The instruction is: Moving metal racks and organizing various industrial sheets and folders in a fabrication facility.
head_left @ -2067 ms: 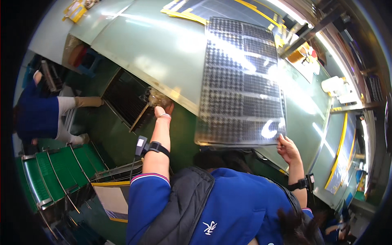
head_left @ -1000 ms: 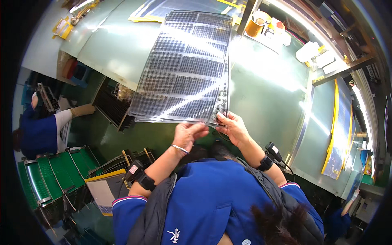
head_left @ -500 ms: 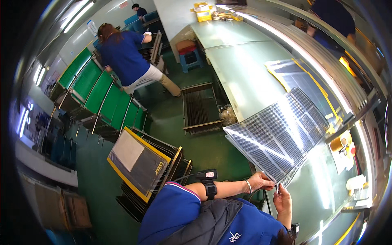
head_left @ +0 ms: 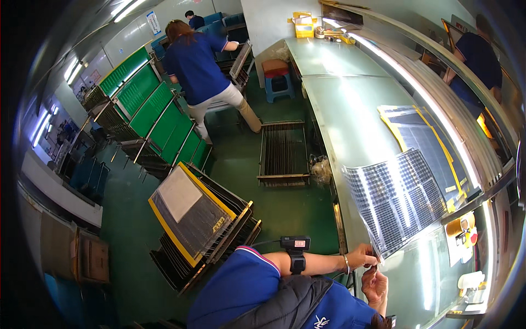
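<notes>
Solar cell sheet [head_left: 399, 204], corner pinched between fingers of left hand [head_left: 362, 256] and right hand [head_left: 376, 284]

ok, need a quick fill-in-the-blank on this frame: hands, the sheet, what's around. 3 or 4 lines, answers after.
1. Both hands, left hand and right hand, pinch one ____ of the gridded cell sheet.
2. The sheet hangs over the long ____ table.
3. The left forearm wears a black ____.
4. The stacked tray rack on the floor has ____ edging.

Answers: corner; green; strap; yellow

Panel sheet [head_left: 399, 200] over the table [head_left: 350, 104], rack [head_left: 200, 225] to the left.
</notes>
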Motion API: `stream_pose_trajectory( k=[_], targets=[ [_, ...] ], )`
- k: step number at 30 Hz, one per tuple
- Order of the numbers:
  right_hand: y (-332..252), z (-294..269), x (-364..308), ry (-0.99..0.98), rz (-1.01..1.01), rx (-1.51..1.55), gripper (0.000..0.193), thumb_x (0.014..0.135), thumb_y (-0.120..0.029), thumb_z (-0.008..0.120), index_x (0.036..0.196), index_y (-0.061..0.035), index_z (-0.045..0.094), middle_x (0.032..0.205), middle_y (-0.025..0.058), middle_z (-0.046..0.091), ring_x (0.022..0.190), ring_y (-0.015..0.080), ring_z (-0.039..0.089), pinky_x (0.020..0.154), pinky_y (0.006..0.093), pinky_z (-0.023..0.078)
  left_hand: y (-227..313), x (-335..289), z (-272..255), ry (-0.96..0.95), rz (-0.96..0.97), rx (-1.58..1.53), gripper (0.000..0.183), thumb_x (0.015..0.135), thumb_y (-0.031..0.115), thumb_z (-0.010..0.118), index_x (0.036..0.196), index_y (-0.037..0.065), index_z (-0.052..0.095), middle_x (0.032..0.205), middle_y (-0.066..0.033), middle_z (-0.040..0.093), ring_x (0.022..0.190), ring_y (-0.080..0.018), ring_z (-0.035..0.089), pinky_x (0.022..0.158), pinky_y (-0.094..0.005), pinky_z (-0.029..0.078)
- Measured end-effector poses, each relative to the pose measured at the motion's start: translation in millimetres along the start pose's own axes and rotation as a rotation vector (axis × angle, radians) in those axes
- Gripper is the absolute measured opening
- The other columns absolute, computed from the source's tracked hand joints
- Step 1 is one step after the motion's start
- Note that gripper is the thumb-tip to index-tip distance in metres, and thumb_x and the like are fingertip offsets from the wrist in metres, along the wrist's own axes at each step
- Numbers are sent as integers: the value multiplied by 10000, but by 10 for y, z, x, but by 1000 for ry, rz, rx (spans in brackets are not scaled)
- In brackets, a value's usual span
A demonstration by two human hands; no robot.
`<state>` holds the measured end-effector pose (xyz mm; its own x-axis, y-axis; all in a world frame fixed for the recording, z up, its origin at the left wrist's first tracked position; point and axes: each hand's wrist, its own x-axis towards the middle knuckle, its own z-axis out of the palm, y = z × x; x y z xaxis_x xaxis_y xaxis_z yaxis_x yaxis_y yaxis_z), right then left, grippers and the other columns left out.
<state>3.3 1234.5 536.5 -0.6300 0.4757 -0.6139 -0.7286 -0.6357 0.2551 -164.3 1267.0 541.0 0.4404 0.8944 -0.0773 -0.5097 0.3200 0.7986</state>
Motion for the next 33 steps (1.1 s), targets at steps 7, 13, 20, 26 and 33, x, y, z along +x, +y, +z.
stream_pose_trajectory(
  k=[7, 13, 20, 26, 33],
  targets=[
    [114, 145, -92, -4, -251, -265, 151, 823, -180, 564, 896, -48, 554, 766, 44, 597, 657, 150, 568, 590, 234, 504, 43, -125, 25, -94, -29, -67, 97, 740, 48, 534, 832, 23, 554, 822, -50, 563, 730, -110, 525, 693, -239, 423],
    [158, 177, -25, 47, -479, -286, 163, 808, -220, 589, 863, -69, 561, 822, 29, 596, 725, 133, 557, 649, 257, 478, 69, -174, 77, -35, 5, 81, 170, 697, -19, 674, 763, 10, 521, 897, -97, 602, 820, -138, 583, 771, -270, 473],
    [178, 272, 11, -76, -484, -443, 204, 831, -236, 555, 918, -57, 508, 802, 38, 575, 720, 168, 538, 632, 303, 436, 40, -135, 22, 30, 22, 165, 234, 747, -1, 636, 709, 23, 407, 741, -96, 592, 697, -132, 594, 597, -240, 490],
    [115, 159, 71, 97, -508, -408, 142, 825, -242, 572, 800, -102, 557, 705, -30, 570, 671, 92, 530, 650, 257, 445, 170, -171, 52, 104, -135, 364, 282, 720, 27, 671, 741, 26, 391, 677, -75, 548, 535, -115, 547, 468, -234, 447],
    [184, 179, 40, 30, -482, -470, 136, 829, -233, 569, 786, -104, 558, 686, -21, 566, 633, 99, 529, 602, 249, 453, 285, -180, -58, 33, -488, 85, 282, 723, 34, 655, 937, -20, 480, 696, -73, 563, 514, -83, 498, 451, -206, 394]
  ],
)
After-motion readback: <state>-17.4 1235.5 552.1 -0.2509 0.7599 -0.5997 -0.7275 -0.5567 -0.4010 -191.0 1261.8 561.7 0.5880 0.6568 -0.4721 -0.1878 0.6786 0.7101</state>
